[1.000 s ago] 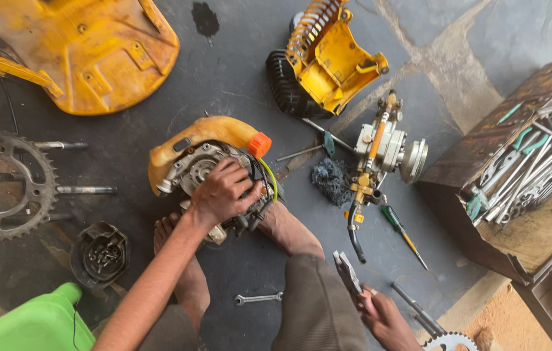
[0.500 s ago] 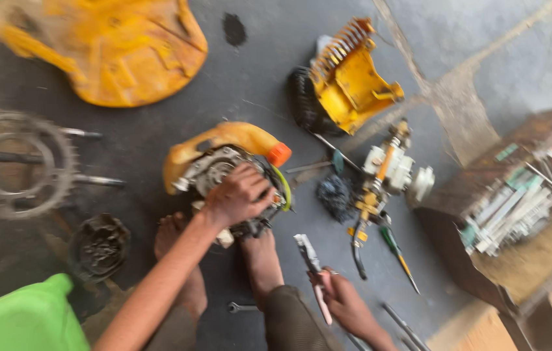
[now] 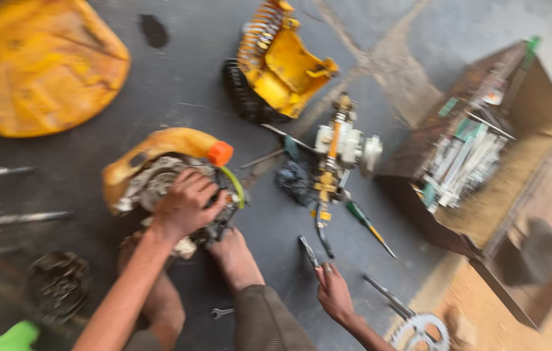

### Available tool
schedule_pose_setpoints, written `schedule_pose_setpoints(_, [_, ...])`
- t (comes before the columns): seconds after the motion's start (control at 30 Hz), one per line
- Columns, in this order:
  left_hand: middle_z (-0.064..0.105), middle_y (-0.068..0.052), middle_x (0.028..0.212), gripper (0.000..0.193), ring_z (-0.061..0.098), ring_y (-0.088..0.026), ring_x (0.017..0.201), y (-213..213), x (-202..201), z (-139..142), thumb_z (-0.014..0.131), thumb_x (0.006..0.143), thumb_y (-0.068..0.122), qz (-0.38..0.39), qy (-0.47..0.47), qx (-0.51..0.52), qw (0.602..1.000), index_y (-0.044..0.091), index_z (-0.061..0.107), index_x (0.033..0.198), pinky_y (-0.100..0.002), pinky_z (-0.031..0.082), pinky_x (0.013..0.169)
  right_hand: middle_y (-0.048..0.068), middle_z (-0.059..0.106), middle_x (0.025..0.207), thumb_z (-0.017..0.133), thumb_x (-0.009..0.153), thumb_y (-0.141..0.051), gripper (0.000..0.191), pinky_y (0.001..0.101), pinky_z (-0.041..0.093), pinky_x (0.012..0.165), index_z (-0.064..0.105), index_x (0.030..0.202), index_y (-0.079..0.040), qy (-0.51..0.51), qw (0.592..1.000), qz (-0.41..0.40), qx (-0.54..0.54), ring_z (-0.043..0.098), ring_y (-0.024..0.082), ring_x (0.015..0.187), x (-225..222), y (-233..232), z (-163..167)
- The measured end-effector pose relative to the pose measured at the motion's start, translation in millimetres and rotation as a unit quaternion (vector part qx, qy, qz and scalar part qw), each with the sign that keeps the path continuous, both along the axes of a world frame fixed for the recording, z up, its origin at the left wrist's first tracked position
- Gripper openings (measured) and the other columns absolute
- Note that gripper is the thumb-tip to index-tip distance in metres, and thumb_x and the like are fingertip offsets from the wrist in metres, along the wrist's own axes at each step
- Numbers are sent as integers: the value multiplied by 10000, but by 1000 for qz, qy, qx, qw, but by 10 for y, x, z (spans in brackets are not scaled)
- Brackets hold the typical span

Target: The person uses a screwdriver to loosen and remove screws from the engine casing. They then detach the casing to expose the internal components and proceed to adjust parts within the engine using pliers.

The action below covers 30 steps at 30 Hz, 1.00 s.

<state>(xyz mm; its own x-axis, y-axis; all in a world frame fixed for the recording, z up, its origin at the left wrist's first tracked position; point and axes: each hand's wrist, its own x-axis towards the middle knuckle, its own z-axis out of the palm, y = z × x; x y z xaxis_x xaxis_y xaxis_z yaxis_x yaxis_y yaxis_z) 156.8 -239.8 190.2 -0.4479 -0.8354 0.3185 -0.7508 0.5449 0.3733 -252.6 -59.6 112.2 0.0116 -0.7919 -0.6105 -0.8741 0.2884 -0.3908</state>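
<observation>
My left hand (image 3: 185,205) grips the top of a small engine (image 3: 159,185) with a yellow fuel tank and an orange cap, which sits on the dark floor between my bare feet. My right hand (image 3: 334,292) hovers low at the right and holds a slim metal tool (image 3: 308,250) that points up and away from me. Just beyond that tool lie a grey carburettor-like assembly (image 3: 341,146) and a green-handled screwdriver (image 3: 367,224). The frame is blurred by motion.
A large yellow cover (image 3: 35,65) lies at the top left and a yellow housing with a spring (image 3: 282,62) at the top centre. An open wooden toolbox (image 3: 477,149) stands at the right. A sprocket (image 3: 419,331), a small spanner (image 3: 220,313) and a green container (image 3: 9,338) lie near me.
My right hand has carried the slim tool up and to the left, closer to the engine. My left hand has stayed on the engine. The view has swung rightward.
</observation>
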Motion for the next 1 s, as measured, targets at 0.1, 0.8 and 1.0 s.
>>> schedule_pose_setpoints(0.1, [759,-127,836,196,711,-258,844,23,13,-41,716,871,180,25,36,21,999,7,759,789,-408,522,943,144,702,1063,547,937,-56,218,380,530,968,617,1137,-8,-205,966,-73,137,697,261,1034,177,-84,142])
schedule_pose_setpoints(0.8, [754,-161,822,234,719,-289,816,58,110,-341,711,901,193,46,98,23,994,-8,761,792,-430,528,996,133,674,1050,502,830,46,354,359,496,907,572,1171,-22,-276,960,-7,37,641,259,954,1543,-813,675])
schedule_pose_setpoints(1.0, [750,-150,783,258,704,-248,738,47,122,-444,706,913,218,33,80,23,996,9,762,773,-416,547,949,137,595,956,485,874,31,344,348,490,844,558,1204,-33,-237,971,-11,28,568,217,873,1539,-833,682])
